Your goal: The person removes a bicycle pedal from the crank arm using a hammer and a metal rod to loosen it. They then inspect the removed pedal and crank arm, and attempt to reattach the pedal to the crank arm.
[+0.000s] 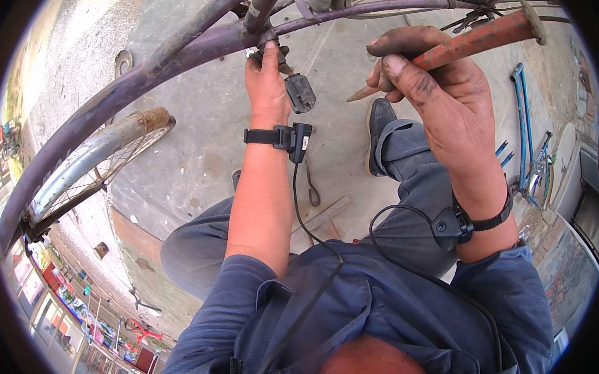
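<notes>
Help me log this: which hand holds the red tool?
The right hand, gripping the pointed red tool; the left hand is instead by the purple frame, beside the black pedal.

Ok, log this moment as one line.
left hand: at purple bike frame, beside pedal | right hand: holding red pointed tool

A red tapered rod [477, 41] slants near the bicycle [206, 48].

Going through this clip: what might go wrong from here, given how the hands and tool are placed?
The red pointed tool in the right hand points toward the left side; a slip could jab the bare left hand at the bicycle frame. If dropped, it might hit the dark shoe. The pedal beside the left hand might swing and knock it.
</notes>
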A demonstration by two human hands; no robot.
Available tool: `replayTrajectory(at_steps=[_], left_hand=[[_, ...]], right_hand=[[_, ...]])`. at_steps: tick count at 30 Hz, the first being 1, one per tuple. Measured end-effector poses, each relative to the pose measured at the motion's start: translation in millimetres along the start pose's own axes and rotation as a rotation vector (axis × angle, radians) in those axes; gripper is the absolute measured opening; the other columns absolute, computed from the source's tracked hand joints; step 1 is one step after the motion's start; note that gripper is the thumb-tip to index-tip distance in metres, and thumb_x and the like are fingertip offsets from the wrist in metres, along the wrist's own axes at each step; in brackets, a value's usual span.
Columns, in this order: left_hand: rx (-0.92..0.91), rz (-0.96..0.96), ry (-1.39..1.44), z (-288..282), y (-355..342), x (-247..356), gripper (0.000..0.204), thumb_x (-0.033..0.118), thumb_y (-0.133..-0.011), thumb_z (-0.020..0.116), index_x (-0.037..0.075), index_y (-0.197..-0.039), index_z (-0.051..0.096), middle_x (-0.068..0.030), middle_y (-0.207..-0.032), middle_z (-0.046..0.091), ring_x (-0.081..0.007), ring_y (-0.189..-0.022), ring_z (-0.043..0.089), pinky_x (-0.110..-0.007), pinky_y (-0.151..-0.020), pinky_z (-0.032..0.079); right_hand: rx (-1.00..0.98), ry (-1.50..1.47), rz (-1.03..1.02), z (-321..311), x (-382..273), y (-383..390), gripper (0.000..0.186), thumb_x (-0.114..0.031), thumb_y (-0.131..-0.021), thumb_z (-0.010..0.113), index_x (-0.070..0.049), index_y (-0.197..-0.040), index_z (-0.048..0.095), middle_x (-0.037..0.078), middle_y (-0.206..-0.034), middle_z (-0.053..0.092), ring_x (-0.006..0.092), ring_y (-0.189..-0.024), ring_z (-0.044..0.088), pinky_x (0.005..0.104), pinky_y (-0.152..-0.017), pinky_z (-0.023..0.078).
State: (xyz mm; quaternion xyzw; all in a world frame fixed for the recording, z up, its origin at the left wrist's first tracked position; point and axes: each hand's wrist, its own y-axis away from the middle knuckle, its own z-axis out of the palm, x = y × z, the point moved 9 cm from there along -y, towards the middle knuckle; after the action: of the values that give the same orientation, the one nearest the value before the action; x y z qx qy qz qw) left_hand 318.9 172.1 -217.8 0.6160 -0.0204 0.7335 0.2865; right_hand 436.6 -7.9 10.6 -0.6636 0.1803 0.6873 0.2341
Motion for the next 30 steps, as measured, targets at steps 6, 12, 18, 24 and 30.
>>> replayTrajectory(at_steps=[6,12,18,24,30], left_hand=[[-0.079,-0.072,0.181,6.4,1.8,-2.2,0.038,0.038,-0.103,0.057,0.001,-0.115,0.058,-0.0118,-0.1,0.072,-0.0139,-0.089,0.061,-0.028,-0.07,0.044],[-0.006,-0.045,0.061,0.7,1.5,-2.2,0.038,0.038,-0.104,0.055,0.002,-0.117,0.058,-0.0135,-0.1,0.072,-0.0171,-0.091,0.063,-0.032,-0.074,0.047],[-0.14,-0.097,0.243,9.0,2.3,-2.0,0.038,0.038,-0.103,0.056,0.003,-0.117,0.058,-0.0137,-0.102,0.071,-0.0175,-0.089,0.064,-0.032,-0.072,0.049],[-0.025,-0.018,0.098,3.0,2.1,-0.4,0.035,0.036,-0.102,0.059,0.003,-0.114,0.058,-0.0132,-0.1,0.071,-0.0161,-0.087,0.062,-0.032,-0.07,0.048],[-0.043,-0.049,0.126,3.2,0.8,-2.0,0.037,0.038,-0.1,0.062,0.003,-0.111,0.058,-0.0129,-0.099,0.071,-0.0159,-0.084,0.061,-0.031,-0.068,0.047]], right_hand=[[-0.016,-0.008,-0.007,0.2,-1.6,-0.1,0.02,-0.009,-0.102,0.057,0.002,-0.117,0.065,0.006,-0.099,0.066,0.0124,-0.089,0.064,0.0234,-0.073,0.049],[-0.016,-0.003,0.01,1.9,-1.0,0.4,0.02,-0.009,-0.102,0.057,0.002,-0.118,0.065,0.006,-0.101,0.066,0.0127,-0.09,0.064,0.0236,-0.073,0.05],[-0.018,-0.015,-0.018,1.2,-2.4,0.1,0.02,-0.008,-0.102,0.057,0.002,-0.118,0.065,0.006,-0.102,0.066,0.0128,-0.09,0.064,0.0237,-0.072,0.05],[-0.013,-0.01,-0.017,1.2,-2.1,0.6,0.02,-0.009,-0.102,0.058,0.002,-0.117,0.065,0.006,-0.102,0.066,0.0128,-0.089,0.064,0.0237,-0.072,0.05],[-0.011,-0.016,-0.012,-0.4,-2.6,0.8,0.02,-0.009,-0.102,0.058,0.002,-0.117,0.065,0.006,-0.101,0.067,0.013,-0.089,0.064,0.0237,-0.072,0.05]])
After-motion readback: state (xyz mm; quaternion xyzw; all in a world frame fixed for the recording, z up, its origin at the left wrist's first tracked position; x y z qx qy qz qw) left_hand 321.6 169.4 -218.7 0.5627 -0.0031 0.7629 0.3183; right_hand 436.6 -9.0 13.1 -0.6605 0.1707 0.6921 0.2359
